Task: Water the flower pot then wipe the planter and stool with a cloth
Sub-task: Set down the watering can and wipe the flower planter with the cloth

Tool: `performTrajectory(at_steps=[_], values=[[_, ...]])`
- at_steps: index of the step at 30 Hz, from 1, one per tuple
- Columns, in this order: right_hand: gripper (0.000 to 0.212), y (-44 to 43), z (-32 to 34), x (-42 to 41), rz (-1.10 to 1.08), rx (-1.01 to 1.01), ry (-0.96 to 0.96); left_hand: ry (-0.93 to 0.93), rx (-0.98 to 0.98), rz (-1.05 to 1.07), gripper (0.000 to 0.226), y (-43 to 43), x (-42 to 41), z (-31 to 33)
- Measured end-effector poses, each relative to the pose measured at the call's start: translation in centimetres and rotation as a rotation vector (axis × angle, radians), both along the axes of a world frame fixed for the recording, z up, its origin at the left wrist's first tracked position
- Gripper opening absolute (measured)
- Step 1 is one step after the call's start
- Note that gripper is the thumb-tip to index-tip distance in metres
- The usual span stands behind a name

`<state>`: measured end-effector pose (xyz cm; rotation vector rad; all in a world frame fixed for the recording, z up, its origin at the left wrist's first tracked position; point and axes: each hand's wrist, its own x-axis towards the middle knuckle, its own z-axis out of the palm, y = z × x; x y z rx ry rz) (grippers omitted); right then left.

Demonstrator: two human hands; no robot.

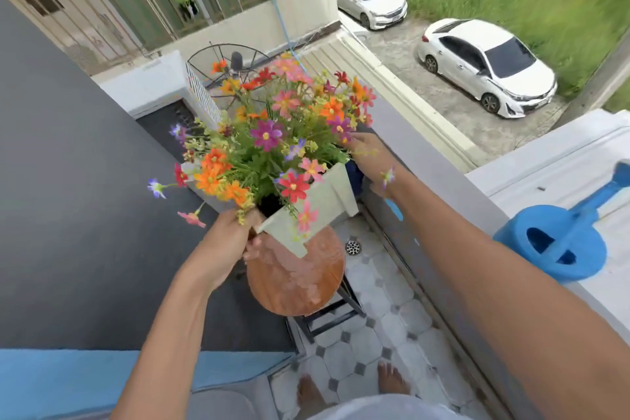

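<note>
Pale green planter full of orange, pink and purple flowers is the thing to look at, held tilted just above the round wooden stool, with its near corner over the seat. Can't tell if the bottom touches the wood, since the box hides that spot.

Left hand has its grip clenched on the planter's near-left corner, fingers curled under the rim and partly buried in blooms. Right hand is at the planter's far right side, half hidden behind petals, so I can't tell whether its grip is closed on the box. Something dark blue shows between that hand and the planter, maybe the cloth, too covered to say.

Seat looks wet and shiny. Right of the planter, well apart on the white ledge, sits a blue watering can, spout cut off by the frame edge. Bare feet show on the tiled floor below the stool, partly cut off by clothing.
</note>
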<state>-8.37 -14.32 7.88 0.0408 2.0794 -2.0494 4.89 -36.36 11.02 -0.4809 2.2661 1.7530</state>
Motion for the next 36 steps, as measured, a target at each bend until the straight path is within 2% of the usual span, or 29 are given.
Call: performTrajectory(at_steps=[3, 7, 9, 10, 13, 15, 17, 19, 22, 23, 25, 28, 31, 34, 36], values=[[0.034, -0.1, 0.9, 0.9, 0.102, -0.065, -0.139, 0.005, -0.024, -0.002, 0.028, -0.5, -0.2, 0.2], [0.051, 0.5, 1.8, 2.2, 0.191, -0.097, -0.135, 0.053, -0.070, -0.006, 0.036, -1.2, -0.5, 0.0], [0.023, 0.3, 2.1, 2.2, 0.202, -0.098, -0.155, 0.053, -0.088, -0.028, 0.040, -1.1, -0.5, 0.1], [0.016, 0.2, 2.2, 2.2, 0.190, -0.096, -0.178, 0.045, -0.103, -0.024, 0.041, -0.9, -0.4, 0.2], [0.029, -0.8, 1.5, 2.4, 0.001, -0.088, -0.226, 0.032, -0.164, 0.049, 0.035, -0.1, -0.8, -0.4], [0.034, -1.6, 0.4, 2.9, -0.144, -0.138, -0.178, 0.039, -0.188, 0.130, 0.032, 0.4, -1.3, -0.9], [0.029, -2.3, -0.3, 3.4, -0.251, -0.203, -0.176, 0.030, -0.150, 0.273, 0.031, 0.5, -1.9, -1.2], [0.012, -2.7, -0.5, 3.8, -0.369, -0.204, -0.187, 0.031, -0.113, 0.383, 0.033, 0.8, -2.0, -1.1], [0.046, -3.2, -0.5, 4.3, -0.488, -0.244, -0.162, 0.045, -0.125, 0.511, 0.040, 2.3, -1.0, -1.4], [0.046, -3.5, -0.6, 4.4, -0.508, -0.233, -0.147, 0.038, -0.126, 0.530, 0.043, 2.9, -0.5, -2.1], [0.028, -4.1, -0.2, 4.8, -0.510, -0.197, -0.142, -0.029, -0.099, 0.483, 0.045, 4.9, 0.4, -3.0], [0.037, -5.6, 0.0, 5.6, -0.491, -0.139, -0.141, -0.081, -0.064, 0.405, 0.050, 7.6, -0.9, -2.9], [0.035, -7.0, -0.4, 7.0, -0.472, -0.101, -0.086, -0.101, -0.094, 0.398, 0.051, 7.9, -2.9, -2.8], [0.039, -7.4, -0.7, 7.7, -0.460, -0.050, -0.077, -0.106, -0.150, 0.351, 0.030, 7.3, -3.4, -3.8], [0.036, -7.4, -0.8, 8.0, -0.426, -0.022, -0.036, -0.096, -0.099, 0.410, 0.030, 7.1, -3.8, -3.7]])
